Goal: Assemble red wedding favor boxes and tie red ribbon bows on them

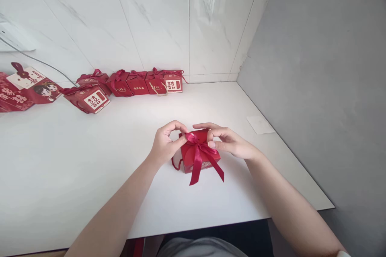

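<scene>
I'm seeing the left hand [164, 142] pinching the satin bow [197, 157] on the red gift box [189, 156]; right hand [230, 142] is partly covering box's right side, grip unclear.

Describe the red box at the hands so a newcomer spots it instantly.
On the white table, look well out from the tiled wall, between the left hand and right hand. There sits a red box with a shiny ribbon bow, two tails hanging down the front. Other red boxes are grouped back by the wall; this one alone is at the hands.
</scene>
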{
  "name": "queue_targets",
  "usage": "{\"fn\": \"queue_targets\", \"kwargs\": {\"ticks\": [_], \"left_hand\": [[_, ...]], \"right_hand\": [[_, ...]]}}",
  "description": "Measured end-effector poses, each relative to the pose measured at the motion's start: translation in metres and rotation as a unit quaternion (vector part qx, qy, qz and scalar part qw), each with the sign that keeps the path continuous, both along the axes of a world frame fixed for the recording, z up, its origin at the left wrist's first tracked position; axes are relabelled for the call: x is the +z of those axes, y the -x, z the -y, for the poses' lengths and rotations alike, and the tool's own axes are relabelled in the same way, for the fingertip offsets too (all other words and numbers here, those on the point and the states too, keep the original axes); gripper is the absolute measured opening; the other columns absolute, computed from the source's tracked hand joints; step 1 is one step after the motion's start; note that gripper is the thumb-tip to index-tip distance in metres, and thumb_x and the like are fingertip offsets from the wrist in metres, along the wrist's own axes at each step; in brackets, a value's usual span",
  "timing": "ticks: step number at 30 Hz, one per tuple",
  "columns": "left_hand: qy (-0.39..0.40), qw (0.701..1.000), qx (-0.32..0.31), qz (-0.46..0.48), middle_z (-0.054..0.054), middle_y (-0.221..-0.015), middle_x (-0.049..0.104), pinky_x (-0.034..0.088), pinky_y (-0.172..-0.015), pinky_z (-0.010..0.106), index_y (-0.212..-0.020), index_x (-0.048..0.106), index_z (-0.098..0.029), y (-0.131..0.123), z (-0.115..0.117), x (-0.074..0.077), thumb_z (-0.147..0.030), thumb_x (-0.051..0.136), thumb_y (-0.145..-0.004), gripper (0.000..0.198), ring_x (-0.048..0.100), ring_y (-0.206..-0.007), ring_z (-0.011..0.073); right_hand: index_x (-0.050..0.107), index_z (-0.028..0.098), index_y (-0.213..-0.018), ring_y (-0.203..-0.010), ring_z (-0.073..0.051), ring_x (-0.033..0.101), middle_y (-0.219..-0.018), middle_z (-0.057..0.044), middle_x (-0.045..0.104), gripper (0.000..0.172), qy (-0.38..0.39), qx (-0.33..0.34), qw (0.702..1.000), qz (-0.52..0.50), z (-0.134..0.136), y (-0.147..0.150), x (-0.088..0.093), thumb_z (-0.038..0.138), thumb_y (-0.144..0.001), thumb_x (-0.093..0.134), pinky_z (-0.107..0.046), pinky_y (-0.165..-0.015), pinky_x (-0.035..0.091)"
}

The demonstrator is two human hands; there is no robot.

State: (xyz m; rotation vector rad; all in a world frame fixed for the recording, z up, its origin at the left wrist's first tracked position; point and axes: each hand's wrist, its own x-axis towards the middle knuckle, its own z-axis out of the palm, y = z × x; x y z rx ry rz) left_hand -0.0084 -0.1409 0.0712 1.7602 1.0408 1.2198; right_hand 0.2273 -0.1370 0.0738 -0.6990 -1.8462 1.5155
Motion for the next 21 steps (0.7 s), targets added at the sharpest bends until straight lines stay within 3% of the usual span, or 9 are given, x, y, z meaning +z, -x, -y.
{"fn": "queue_targets", "kwargs": {"ticks": [6,11,16,21], "left_hand": [[-0.009,0.999,-0.046,0.010,-0.001,-0.079,0.058,0.046,-0.076,0.027,-0.068,0.046,-0.019,0.000,0.002,-0.002,-0.005,0.068,-0.076,0.027,0.056,-0.077,0.0125],[-0.004,0.999,-0.035,-0.002,-0.002,-0.079,0.058,0.046,-0.078,0.027,-0.082,0.058,-0.020,-0.001,0.002,0.000,-0.005,0.069,-0.076,0.020,0.056,-0.077,0.0125],[-0.030,0.998,-0.054,-0.022,0.002,-0.084,0.061,0.048,-0.079,0.029,-0.086,0.070,-0.021,0.003,0.001,0.004,-0.016,0.071,-0.081,0.007,0.057,-0.079,0.0140],[0.013,0.992,-0.111,-0.050,0.006,-0.104,0.060,0.045,-0.096,0.035,-0.087,0.074,-0.022,0.011,-0.001,0.009,-0.014,0.062,-0.085,0.015,0.059,-0.101,0.0190]], "right_hand": [[0.061,0.019,-0.073,-0.133,-0.029,0.048,-0.147,-0.007,0.048,0.028,-0.001,0.002,1.000,0.007,-0.001,0.000,-0.001,0.040,-0.092,0.065,-0.050,-0.112,0.033],[0.062,0.020,-0.073,-0.130,-0.027,0.050,-0.146,-0.006,0.049,0.028,-0.001,0.008,1.000,0.006,-0.001,0.000,-0.002,0.040,-0.092,0.065,-0.048,-0.111,0.035],[0.060,0.020,-0.070,-0.132,-0.027,0.048,-0.145,-0.005,0.050,0.028,-0.013,0.006,1.000,0.011,-0.002,-0.001,-0.003,0.037,-0.089,0.069,-0.046,-0.110,0.037],[0.056,0.019,-0.068,-0.126,-0.027,0.053,-0.146,-0.005,0.049,0.031,-0.004,-0.006,1.000,0.009,-0.003,-0.001,-0.005,0.037,-0.090,0.068,-0.047,-0.107,0.038]]}}
